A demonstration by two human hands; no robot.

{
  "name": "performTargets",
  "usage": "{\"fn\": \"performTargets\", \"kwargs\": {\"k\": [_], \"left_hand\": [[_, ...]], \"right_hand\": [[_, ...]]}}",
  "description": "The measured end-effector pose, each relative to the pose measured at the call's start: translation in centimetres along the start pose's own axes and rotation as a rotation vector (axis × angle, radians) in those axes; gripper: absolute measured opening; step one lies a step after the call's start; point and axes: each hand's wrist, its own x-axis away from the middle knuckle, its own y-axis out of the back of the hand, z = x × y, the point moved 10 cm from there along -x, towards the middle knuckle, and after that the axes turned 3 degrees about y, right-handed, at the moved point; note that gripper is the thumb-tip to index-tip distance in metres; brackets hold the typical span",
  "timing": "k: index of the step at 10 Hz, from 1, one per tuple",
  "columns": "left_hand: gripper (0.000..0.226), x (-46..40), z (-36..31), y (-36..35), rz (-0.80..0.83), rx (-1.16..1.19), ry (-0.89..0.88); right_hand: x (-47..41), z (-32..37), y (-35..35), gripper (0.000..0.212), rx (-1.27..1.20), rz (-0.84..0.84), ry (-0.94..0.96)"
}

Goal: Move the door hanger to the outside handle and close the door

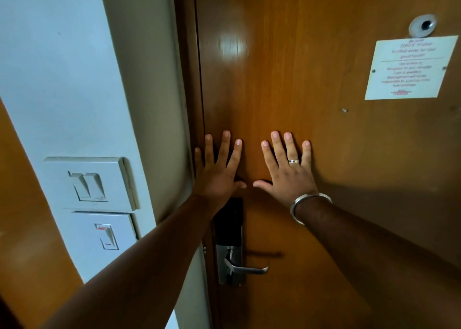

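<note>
A brown wooden door [311, 129] fills the view, its left edge lying against the frame. My left hand [217, 171] and my right hand [287, 169] are both pressed flat on the door with fingers spread, just above the lock. Below them sit a black lock plate [229, 221] and a silver lever handle [245, 268], which carries nothing. No door hanger is in view. My right hand wears a ring, and a silver bangle circles that wrist.
A white wall [74, 79] stands on the left with two switch plates [92, 181], [107, 236]. On the door's upper right are a paper notice [409, 66] and a peephole [424, 25].
</note>
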Motion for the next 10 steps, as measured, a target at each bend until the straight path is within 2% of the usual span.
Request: {"fn": "performTargets", "kwargs": {"k": [3,5,7,8,9,10], "left_hand": [[0.121,-1.8,-0.3,-1.8,0.034,0.054,0.031],[0.115,-1.6,-0.7,-1.8,-0.067,0.050,0.034],[0.121,-1.9,-0.7,-2.1,-0.149,0.052,0.020],[0.123,-1.7,-0.8,-2.2,-0.089,0.056,0.034],[0.115,-1.8,-0.6,-1.8,0.051,0.090,0.072],[0.101,-1.1,-0.5,-0.8,0.095,0.150,0.048]], "right_hand": [[-1.1,-0.1,-1.4,0.107,-0.012,0.046,-0.050],[-1.0,0.0,-1.6,0.104,-0.030,-0.043,-0.013],[-1.0,0.0,-2.5,0.104,0.008,-0.122,0.008],[-1.0,0.2,-2.2,0.107,0.008,-0.069,-0.013],[-1.1,0.2,-0.5,0.108,0.009,0.038,-0.045],[-1.0,-0.1,1.4,0.101,-0.055,0.068,-0.069]]}}
